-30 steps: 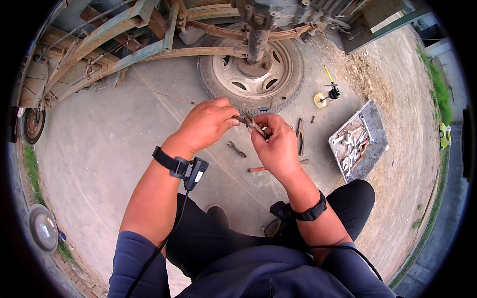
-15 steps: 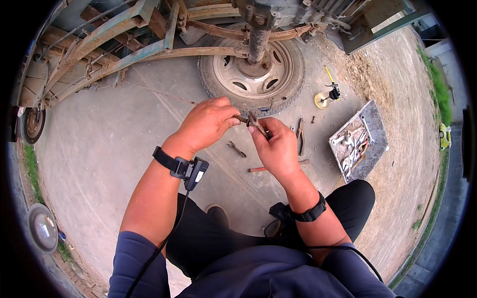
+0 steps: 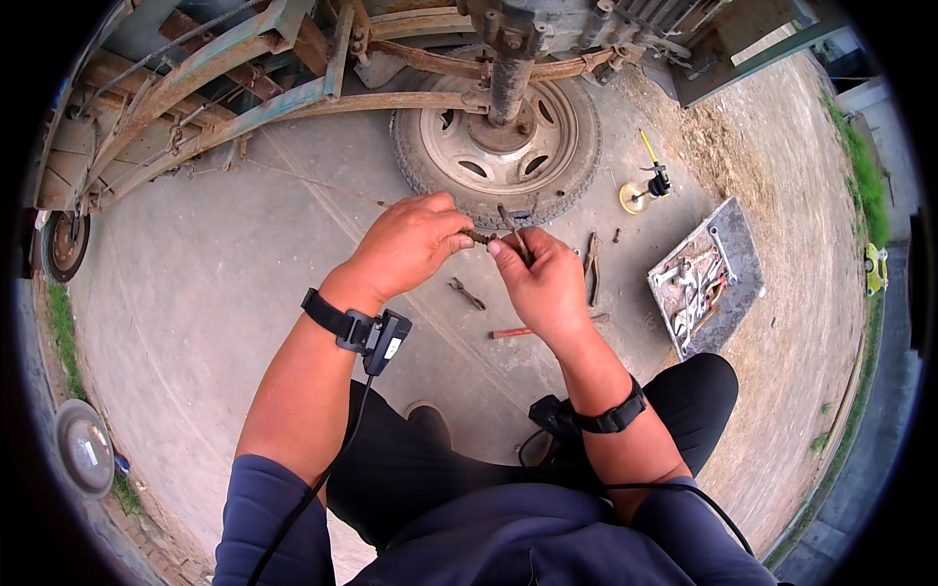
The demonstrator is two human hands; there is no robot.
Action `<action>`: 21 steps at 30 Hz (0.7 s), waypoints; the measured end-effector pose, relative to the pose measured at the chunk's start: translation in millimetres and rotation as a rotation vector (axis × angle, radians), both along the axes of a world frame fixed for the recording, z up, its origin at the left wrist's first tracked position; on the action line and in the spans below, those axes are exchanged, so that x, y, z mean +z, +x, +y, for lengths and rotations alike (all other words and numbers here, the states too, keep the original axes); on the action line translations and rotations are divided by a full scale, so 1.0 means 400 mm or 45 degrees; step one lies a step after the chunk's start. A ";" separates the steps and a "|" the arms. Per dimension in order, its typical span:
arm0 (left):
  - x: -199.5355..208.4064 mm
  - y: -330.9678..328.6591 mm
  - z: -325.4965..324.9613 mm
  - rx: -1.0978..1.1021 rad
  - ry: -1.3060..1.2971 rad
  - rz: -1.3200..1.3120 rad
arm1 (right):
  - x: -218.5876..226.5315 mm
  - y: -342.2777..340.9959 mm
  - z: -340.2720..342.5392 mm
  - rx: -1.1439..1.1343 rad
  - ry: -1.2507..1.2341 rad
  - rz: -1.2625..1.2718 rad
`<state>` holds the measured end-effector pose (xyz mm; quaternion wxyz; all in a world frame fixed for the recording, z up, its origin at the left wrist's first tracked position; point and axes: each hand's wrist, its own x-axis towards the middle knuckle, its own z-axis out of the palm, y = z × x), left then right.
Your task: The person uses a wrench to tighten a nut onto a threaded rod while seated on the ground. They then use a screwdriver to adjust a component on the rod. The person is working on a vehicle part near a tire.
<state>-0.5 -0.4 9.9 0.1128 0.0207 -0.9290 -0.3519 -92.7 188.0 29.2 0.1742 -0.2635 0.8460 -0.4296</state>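
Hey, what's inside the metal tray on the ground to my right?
The metal tray holds a jumble of metal tools, with one wrench set slightly apart. Whatever lies beneath the jumble is covered and can't be seen.

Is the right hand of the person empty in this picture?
No, the right hand holds a dark metal tool, whose end sticks out beyond the fingers.

My left hand (image 3: pixel 415 230) and right hand (image 3: pixel 547 288) are bare. A black strap (image 3: pixel 612 421) encircles each wrist and carries a black module (image 3: pixel 554 417). The boxy left module (image 3: pixel 387 344) bears a small white label (image 3: pixel 393 348). A thin black cable (image 3: pixel 350 430) leads from each module. I wear a navy short-sleeved shirt (image 3: pixel 489 537) and black trousers (image 3: pixel 420 483).
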 end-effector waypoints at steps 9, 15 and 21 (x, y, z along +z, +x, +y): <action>0.006 0.001 0.000 0.006 0.010 -0.016 | 0.016 -0.015 0.000 -0.016 -0.031 -0.301; 0.000 0.000 -0.001 -0.015 0.003 -0.014 | -0.009 -0.039 -0.001 0.032 -0.110 -0.974; -0.001 0.002 -0.001 -0.020 -0.014 -0.020 | 0.009 -0.041 -0.003 0.086 -0.010 -0.920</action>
